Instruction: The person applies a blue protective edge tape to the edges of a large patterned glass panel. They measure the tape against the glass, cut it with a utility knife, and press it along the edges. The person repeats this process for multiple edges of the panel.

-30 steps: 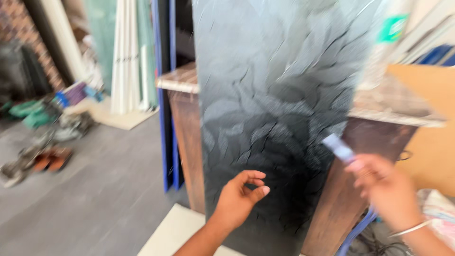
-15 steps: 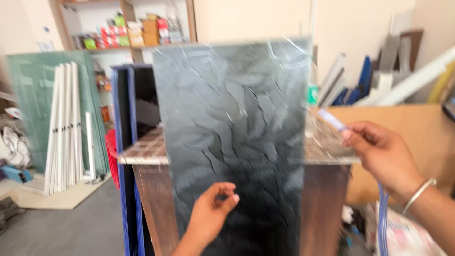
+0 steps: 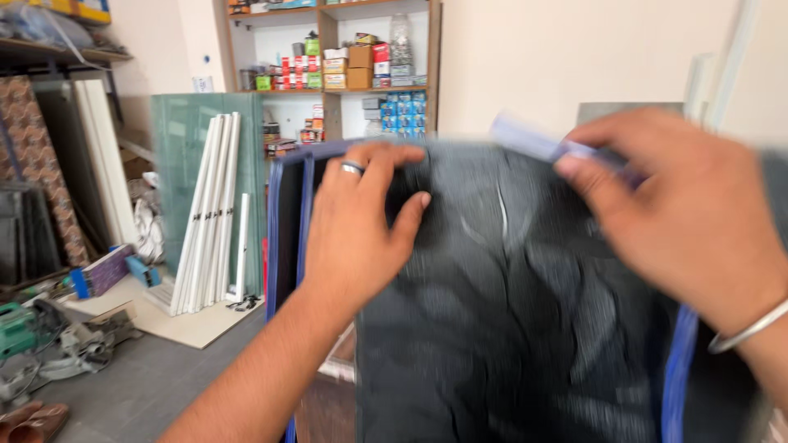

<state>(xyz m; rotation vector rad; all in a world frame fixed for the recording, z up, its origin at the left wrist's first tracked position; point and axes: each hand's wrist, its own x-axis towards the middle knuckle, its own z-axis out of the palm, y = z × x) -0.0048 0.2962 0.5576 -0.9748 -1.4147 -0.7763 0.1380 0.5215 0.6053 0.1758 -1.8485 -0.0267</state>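
A large dark textured sheet (image 3: pixel 525 328) with a wavy relief pattern stands upright in front of me, blurred by motion. My left hand (image 3: pixel 361 221), wearing a ring, rests flat against its upper left part with fingers curled over the top edge. My right hand (image 3: pixel 689 213), with a metal bangle on the wrist, is at the sheet's top right and pinches a small pale lilac strip (image 3: pixel 533 139) between thumb and fingers. Blue-edged dark panels (image 3: pixel 287 213) stand just behind the sheet on the left.
White strips (image 3: pixel 209 213) and a green glass pane (image 3: pixel 176 156) lean against the back left wall. Wooden shelves (image 3: pixel 345 57) hold small boxes. A power tool (image 3: pixel 25 328), a blue and purple box (image 3: pixel 103 271) and a pale board (image 3: pixel 189 324) lie on the grey floor.
Both hands have risen to the sheet's top edge; the left hand moved from low on its face to the upper left. The view has come much closer to the sheet.
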